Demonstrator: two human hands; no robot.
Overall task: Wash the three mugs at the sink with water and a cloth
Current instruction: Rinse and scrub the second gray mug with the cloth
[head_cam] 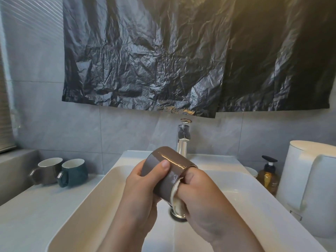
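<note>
Over the white sink [85, 200] I hold a glossy brown mug [170, 171] tipped on its side, its mouth turned to the right. My left hand [140, 186] grips its base, thumb on the outer wall. My right hand [198, 193] has its fingers pushed into the mug's mouth, holding a white cloth [176, 202] against the inside; part of the cloth hangs below the rim. Two more mugs stand on the counter at the left: a brown one [47, 170] and a dark teal one [73, 172], side by side.
A chrome faucet [182, 139] rises behind the sink, and the drain [175, 216] lies under my hands. An amber soap pump bottle [269, 174] and a white toilet tank [309, 180] stand at the right. Black plastic sheeting [163, 55] hangs on the wall above.
</note>
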